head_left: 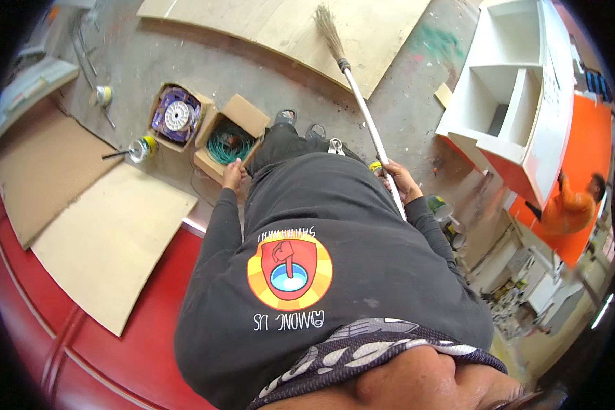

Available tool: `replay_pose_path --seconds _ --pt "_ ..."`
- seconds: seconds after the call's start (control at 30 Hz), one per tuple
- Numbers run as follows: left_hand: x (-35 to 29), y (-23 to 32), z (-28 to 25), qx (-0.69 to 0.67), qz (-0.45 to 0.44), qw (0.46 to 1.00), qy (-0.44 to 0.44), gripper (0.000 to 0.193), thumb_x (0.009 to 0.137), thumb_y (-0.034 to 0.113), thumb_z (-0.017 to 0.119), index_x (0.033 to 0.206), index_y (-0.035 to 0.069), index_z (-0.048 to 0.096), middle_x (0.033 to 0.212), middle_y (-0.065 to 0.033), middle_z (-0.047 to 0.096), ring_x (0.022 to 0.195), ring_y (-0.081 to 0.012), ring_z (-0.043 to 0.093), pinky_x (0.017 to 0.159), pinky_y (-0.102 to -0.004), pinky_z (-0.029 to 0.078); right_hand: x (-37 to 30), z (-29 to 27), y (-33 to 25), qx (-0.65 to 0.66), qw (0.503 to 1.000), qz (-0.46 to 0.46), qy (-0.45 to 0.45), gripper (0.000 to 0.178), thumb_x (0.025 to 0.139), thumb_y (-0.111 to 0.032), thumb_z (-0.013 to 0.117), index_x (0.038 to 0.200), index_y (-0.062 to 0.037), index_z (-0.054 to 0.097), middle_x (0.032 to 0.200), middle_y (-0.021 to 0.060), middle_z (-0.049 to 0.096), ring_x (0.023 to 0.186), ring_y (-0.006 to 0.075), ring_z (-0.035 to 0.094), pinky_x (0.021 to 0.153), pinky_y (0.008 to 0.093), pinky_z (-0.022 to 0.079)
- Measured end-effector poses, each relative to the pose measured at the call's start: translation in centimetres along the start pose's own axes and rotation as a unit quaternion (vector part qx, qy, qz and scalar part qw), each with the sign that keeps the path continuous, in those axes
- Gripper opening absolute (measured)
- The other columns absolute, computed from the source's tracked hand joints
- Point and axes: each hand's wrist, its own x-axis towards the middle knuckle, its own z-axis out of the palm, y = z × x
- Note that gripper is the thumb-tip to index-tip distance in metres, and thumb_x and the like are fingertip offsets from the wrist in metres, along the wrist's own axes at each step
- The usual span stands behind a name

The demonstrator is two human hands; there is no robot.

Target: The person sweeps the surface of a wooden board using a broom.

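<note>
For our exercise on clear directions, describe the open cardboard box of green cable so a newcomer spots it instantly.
Find the large pale plywood sheet at the picture's top. Below it two open brown cardboard boxes stand side by side; choose the one nearer the left hand. It holds coiled green cable; its neighbour holds a round white disc on purple packaging.

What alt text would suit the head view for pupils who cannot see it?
The person's right hand holds a long, white-handled straw broom; the left hand is beside an open brown cardboard box containing coiled green cord.
</note>
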Motion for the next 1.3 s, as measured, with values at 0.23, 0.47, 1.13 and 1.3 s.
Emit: replay_pose_path --seconds 0.23,0.47,1.13,1.3 --pt "-1.5 3.1 1.3 0.145 0.029 0.989 0.004 0.034 0.082 0.037 0.051 0.092 0.005 0.051 0.065 -0.0009 0.048 0.050 -0.0092 0.047 0.042 -0.0212 0.039 4.2 -0.4 0.7 0.178 0.982 -0.048 -0.050 0.030 0.077 -0.023 0.045 0.094 0.0017 0.047 0.067 0.0091 0.051 0.051 0.0115 0.048 0.041 0.0197 0.042" --pt "-2.4 7.0 1.9 0.152 0.059 0.986 0.023 0.036 0.082 0.038 0.050 0.096 0.006 0.051 0.072 -0.0012 0.048 0.058 -0.0103 0.048 0.050 -0.0244 0.041 6.9 -1.1 -0.2 0.197 0.978 -0.022 -0.061 0.020 0.076 -0.020 0.045 0.085 -0.0025 0.044 0.067 0.0074 0.048 0.047 0.0106 0.042 0.037 0.0198 0.036" --pt "2.9 7.7 -3.3 0.028 -0.037 0.999 0.013 0.034 0.083 0.035 0.050 0.096 0.004 0.051 0.069 -0.0020 0.048 0.052 -0.0102 0.045 0.042 -0.0226 0.038 12.0 12.4 -15.6 -0.168 0.971 -0.168 0.020 0.023 0.079 -0.015 0.055 0.095 -0.0041 0.043 0.058 0.0023 0.046 0.037 0.0094 0.042 0.032 0.0215 0.034" --pt "7.0 14.1 -5.2 0.062 -0.021 0.998 0.024 0.033 0.081 0.036 0.051 0.097 0.007 0.052 0.069 -0.0004 0.049 0.053 -0.0103 0.046 0.044 -0.0232 0.038 19.8 16.1 -19.1 -0.064 0.992 -0.099 0.044 0.018 0.079 -0.017 0.055 0.091 -0.0076 0.046 0.059 0.0012 0.045 0.038 0.0084 0.040 0.033 0.0201 0.034"
